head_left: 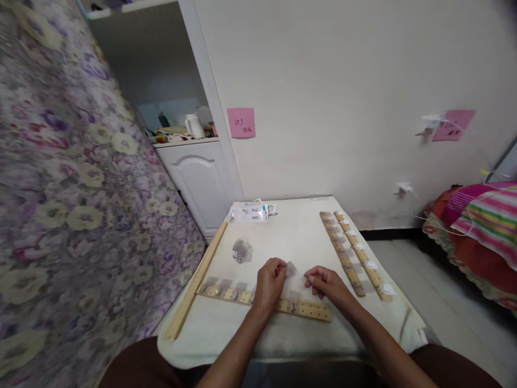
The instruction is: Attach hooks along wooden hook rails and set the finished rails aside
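My left hand (270, 283) is over the front wooden strip, its fingers pinched on a small clear plastic piece (291, 268) that looks like a little bag. To its right, my right hand (325, 282) is closed at the fingertips; anything between them is too small to make out. Below both hands lies the wooden strip with holes (313, 311), carrying several small metal pieces (292, 306) and clear plastic flaps along its length. My left hand hides part of this strip. Beyond it, to the left, sits a small pile of shiny metal pieces (241, 251).
A bare wooden strip (197, 280) runs along the table's left edge. Two wooden strips with small attached pieces (342, 253) lie at the right. Printed packets (249, 213) rest at the back left. A flowered curtain (81, 188) hangs left; a wall stands behind.
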The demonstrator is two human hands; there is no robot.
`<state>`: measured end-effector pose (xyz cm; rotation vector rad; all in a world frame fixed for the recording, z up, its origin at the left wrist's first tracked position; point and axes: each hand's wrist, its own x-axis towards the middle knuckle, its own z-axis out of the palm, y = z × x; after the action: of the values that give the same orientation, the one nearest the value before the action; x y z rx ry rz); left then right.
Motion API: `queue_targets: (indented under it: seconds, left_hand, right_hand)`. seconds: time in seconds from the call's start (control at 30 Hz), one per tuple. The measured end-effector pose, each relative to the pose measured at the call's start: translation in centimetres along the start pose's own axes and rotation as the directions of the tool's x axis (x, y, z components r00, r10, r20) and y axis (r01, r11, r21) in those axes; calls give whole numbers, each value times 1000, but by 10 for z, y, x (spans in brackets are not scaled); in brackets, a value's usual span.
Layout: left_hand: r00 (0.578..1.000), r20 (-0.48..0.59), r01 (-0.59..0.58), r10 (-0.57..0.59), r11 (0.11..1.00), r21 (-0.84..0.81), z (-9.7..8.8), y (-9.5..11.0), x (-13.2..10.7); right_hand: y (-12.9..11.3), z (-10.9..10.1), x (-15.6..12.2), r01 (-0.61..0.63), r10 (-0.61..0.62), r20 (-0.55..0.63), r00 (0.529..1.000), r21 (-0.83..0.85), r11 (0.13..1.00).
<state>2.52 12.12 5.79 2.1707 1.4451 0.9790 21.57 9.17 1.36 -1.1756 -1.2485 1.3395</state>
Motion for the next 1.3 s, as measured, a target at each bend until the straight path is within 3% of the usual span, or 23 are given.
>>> queue_targets:
  seconds: [0.13,0.23,0.43,0.53,0.63,0.73,0.77,0.83,0.9,0.97,1.17,1.3]
  left_hand:
    - [995,22,-95,96,993,-70,3,25,-19]
    - [983,53,-170,175,982,-76,6,35,-32]
    - [953,163,-263,254,964,34,11,37,-47]
    - [948,168,-276,271,961,4,12,36,-51]
    - [981,64,-175,182,980,-99,10,33,-53]
    - [997,-45,45,-55,976,-215,7,28,-50]
    - [991,-29,118,-131,954,-275,6,26,-48]
    - [967,102,254,-232,866,-431,6,22,-46]
    - [930,255,364,-264,751,-551,8,20,-45]
    - [901,341,429,-269,673,-602,13,18,-47]
    - [866,385,499,-318,588,-637,24,17,-53]
    - [867,356,498,-350,563,-659,26,19,-56]
  right_hand:
    - [-8,7,-9,-57,40,68,997,260,964]
    - [-16,9,-17,-91,68,77,995,354,931]
    - [-25,11,-25,-107,80,93,992,342,934]
    - [-19,10,-22,-85,74,52,996,262,961]
    - [-10,9,-17,-64,62,15,998,156,986]
    - [-5,7,-14,-36,34,31,999,78,996]
    - [-4,7,-14,-19,17,44,999,48,999]
    - [-6,6,-15,30,-28,75,997,-26,999]
    - [-11,5,-17,101,-89,101,991,-118,988]
    - [-15,3,-19,156,-138,101,985,-199,967]
    - [-13,-3,-19,124,-119,42,992,-172,977]
    - [-9,-2,-18,13,-9,63,998,-57,998]
